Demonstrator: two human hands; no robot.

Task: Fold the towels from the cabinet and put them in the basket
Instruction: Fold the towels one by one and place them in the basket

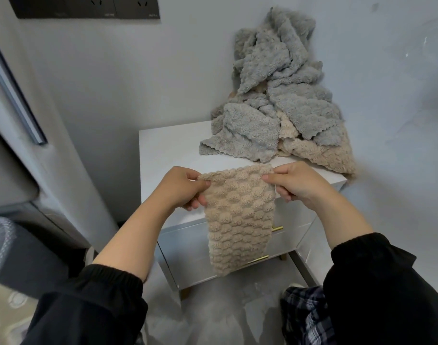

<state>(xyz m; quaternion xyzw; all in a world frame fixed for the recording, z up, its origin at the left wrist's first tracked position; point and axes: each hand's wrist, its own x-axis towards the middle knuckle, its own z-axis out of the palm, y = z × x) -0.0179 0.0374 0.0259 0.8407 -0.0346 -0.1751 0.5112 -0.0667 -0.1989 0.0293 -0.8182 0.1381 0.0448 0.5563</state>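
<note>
A beige bubble-textured towel hangs folded lengthwise in front of the white cabinet. My left hand pinches its top left corner, and my right hand pinches its top right corner. On the cabinet top, heaped against the wall, lies a loose pile of grey towels with another beige towel under its right side. No basket is plainly in view.
The cabinet has two drawers with gold handles behind the hanging towel. A dark socket panel is high on the wall. A grey bed edge and a mesh object stand at the left. Grey floor lies below.
</note>
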